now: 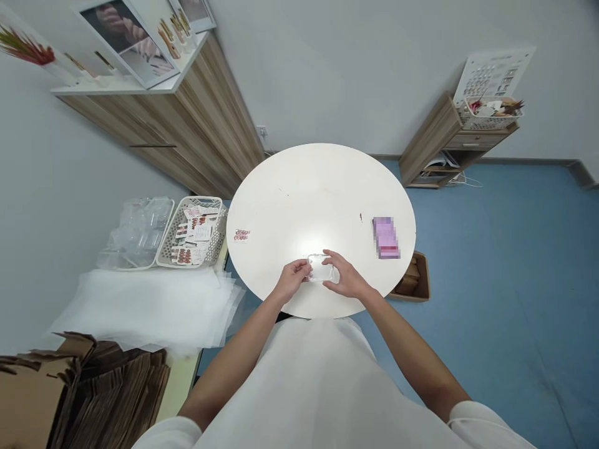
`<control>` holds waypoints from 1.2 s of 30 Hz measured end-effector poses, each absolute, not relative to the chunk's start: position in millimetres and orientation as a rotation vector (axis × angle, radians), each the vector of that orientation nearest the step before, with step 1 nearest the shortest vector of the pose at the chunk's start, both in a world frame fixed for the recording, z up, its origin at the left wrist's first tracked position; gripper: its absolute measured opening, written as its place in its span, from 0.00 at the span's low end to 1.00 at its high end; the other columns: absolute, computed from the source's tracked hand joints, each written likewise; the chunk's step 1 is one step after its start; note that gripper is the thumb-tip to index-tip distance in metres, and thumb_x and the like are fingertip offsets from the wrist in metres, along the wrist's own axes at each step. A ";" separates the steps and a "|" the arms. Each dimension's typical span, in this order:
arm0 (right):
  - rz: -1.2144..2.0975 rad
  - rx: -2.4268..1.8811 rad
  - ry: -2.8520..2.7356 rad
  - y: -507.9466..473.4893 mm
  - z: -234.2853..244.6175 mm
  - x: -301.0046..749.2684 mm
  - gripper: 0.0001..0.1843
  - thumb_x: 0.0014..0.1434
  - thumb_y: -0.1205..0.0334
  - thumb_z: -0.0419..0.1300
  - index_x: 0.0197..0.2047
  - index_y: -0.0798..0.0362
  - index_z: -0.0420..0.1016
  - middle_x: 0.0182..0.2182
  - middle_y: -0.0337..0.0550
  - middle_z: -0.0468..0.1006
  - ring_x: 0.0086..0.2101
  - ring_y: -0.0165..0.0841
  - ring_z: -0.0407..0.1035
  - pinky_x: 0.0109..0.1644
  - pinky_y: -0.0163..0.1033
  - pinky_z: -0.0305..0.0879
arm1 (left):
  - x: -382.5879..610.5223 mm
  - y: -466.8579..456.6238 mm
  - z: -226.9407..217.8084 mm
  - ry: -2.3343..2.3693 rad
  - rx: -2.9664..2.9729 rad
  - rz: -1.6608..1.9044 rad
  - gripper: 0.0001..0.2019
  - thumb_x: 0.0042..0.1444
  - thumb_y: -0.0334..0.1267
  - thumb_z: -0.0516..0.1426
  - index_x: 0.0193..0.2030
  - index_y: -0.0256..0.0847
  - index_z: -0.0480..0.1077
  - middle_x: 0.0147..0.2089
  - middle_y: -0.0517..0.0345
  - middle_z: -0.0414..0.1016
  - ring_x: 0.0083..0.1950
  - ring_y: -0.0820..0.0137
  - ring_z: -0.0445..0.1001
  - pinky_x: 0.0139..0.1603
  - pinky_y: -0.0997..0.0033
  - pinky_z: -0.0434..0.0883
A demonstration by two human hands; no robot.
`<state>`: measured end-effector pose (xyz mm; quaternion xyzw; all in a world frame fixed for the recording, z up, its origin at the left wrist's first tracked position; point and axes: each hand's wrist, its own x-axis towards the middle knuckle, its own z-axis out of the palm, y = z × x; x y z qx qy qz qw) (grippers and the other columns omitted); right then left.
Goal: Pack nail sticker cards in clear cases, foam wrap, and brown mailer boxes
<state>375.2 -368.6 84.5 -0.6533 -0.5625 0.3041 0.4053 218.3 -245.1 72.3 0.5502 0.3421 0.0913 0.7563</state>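
Note:
Just above the near part of the white round table (322,181) is a small clear plastic box (319,269). My left hand (294,274) pinches its left end between thumb and fingers. Curved around the right end, my right hand (345,276) has its fingers at the far edge and its thumb at the near edge. Nothing can be made out inside the box. To the left on the table lies a small card of reddish press-on nails (241,235). On the right is a purple, pixelated stack or packet (386,238); its details are hidden.
A white basket of nail cards (191,232) stands left of the table, beside a basket of clear plastic boxes (140,231). White sheets (150,305) and folded cardboard (107,393) lie nearer. A brown bin (423,277) sits below the table's right edge.

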 end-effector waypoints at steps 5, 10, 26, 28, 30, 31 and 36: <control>0.720 -1.675 -1.362 -364.0 82.3 379.0 0.24 0.41 0.63 0.61 0.44 0.50 0.63 0.54 0.51 0.59 0.53 0.41 0.57 0.49 0.47 0.60 | 216.8 -238.0 73.6 0.660 1.357 0.178 0.37 0.41 0.42 0.62 0.59 0.46 0.54 0.43 0.54 0.65 0.39 0.73 0.67 0.45 0.63 0.66; 0.718 -1.668 -1.362 -366.7 84.1 378.1 0.24 0.42 0.61 0.61 0.44 0.49 0.63 0.54 0.50 0.60 0.53 0.40 0.57 0.49 0.46 0.61 | 218.0 -232.8 77.7 0.578 1.601 0.142 0.43 0.36 0.38 0.65 0.60 0.49 0.52 0.44 0.56 0.64 0.36 0.75 0.65 0.44 0.64 0.66; 0.730 -1.606 -1.356 -366.3 77.9 378.4 0.24 0.41 0.59 0.64 0.44 0.49 0.65 0.53 0.50 0.62 0.52 0.41 0.59 0.48 0.46 0.63 | 215.9 -239.9 82.0 0.508 1.467 0.185 0.37 0.39 0.38 0.64 0.58 0.46 0.54 0.45 0.53 0.64 0.45 0.68 0.67 0.44 0.64 0.67; 0.735 -1.579 -1.336 -365.9 77.5 379.3 0.24 0.40 0.58 0.65 0.43 0.49 0.66 0.52 0.50 0.62 0.51 0.40 0.60 0.46 0.44 0.64 | 216.0 -240.7 82.2 0.502 1.432 0.187 0.38 0.39 0.38 0.64 0.58 0.46 0.55 0.44 0.53 0.64 0.45 0.68 0.67 0.43 0.64 0.68; 0.746 -1.559 -1.319 -366.0 76.5 380.0 0.24 0.39 0.58 0.65 0.42 0.49 0.66 0.52 0.50 0.63 0.50 0.40 0.61 0.45 0.43 0.66 | 216.1 -241.6 80.9 0.500 1.396 0.195 0.38 0.38 0.37 0.64 0.58 0.46 0.55 0.45 0.52 0.64 0.45 0.67 0.67 0.41 0.65 0.68; 0.753 -1.554 -1.313 -366.2 75.9 380.1 0.24 0.39 0.58 0.66 0.42 0.49 0.67 0.52 0.50 0.63 0.50 0.40 0.61 0.44 0.43 0.66 | 216.1 -242.3 79.8 0.501 1.382 0.202 0.38 0.38 0.37 0.64 0.58 0.46 0.55 0.45 0.51 0.64 0.45 0.67 0.67 0.41 0.65 0.68; 0.817 -1.501 -1.231 -368.1 74.6 377.4 0.23 0.39 0.57 0.66 0.41 0.50 0.67 0.51 0.50 0.63 0.48 0.39 0.63 0.44 0.42 0.66 | 215.6 -247.0 75.0 0.515 1.353 0.223 0.37 0.37 0.35 0.65 0.56 0.45 0.56 0.45 0.51 0.64 0.44 0.68 0.67 0.39 0.66 0.69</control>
